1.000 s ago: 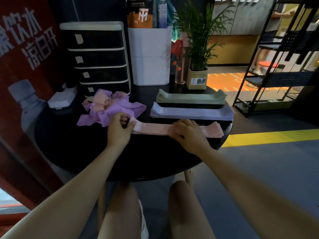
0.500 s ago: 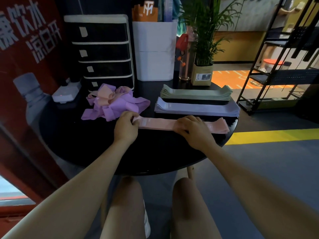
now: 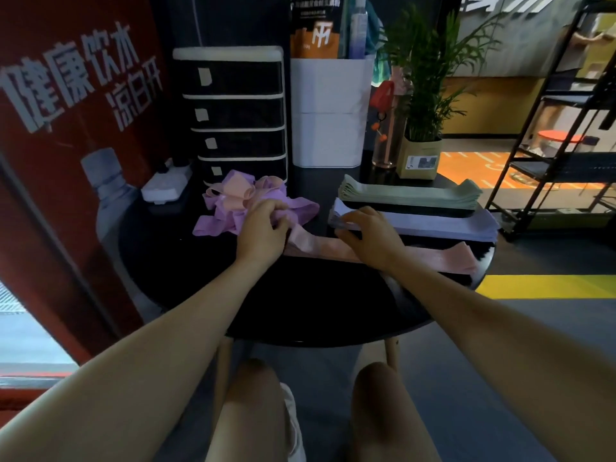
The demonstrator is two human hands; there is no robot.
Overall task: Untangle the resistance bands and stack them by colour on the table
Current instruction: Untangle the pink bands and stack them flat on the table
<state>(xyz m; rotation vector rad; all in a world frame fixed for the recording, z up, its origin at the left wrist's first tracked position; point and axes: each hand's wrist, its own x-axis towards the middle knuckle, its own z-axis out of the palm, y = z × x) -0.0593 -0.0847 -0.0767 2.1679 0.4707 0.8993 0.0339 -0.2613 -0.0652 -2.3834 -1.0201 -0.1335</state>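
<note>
The tangle of purple and pink bands point(image 3: 253, 203) sits on the round black desk point(image 3: 310, 305), just in front of the black drawer unit point(image 3: 238, 111). The left hand point(image 3: 261, 225) is on the tangle's near side, its fingers curled into the purple fabric, apparently pinching a loop. From the tangle the sorted stacks run off to the right, each with its long axis lying left to right: the green stack point(image 3: 408, 195) farthest back, the lavender stack point(image 3: 430, 221) nearer, the pink stack point(image 3: 383, 253) nearest the desk's front edge. The right hand point(image 3: 370, 233) lies over the left part of the pink stack, fingertips bent down at the lavender stack's near corner; whether it grips anything I cannot tell. The left hand is plainly the nearer to the tangle, so the next pull likely starts there and travels rightward. Left of the tangle, a red panel point(image 3: 76, 95) carries white Chinese characters; behind the white bin point(image 3: 328, 111), an orange poster point(image 3: 313, 38) shows an "M"-like logo.
</note>
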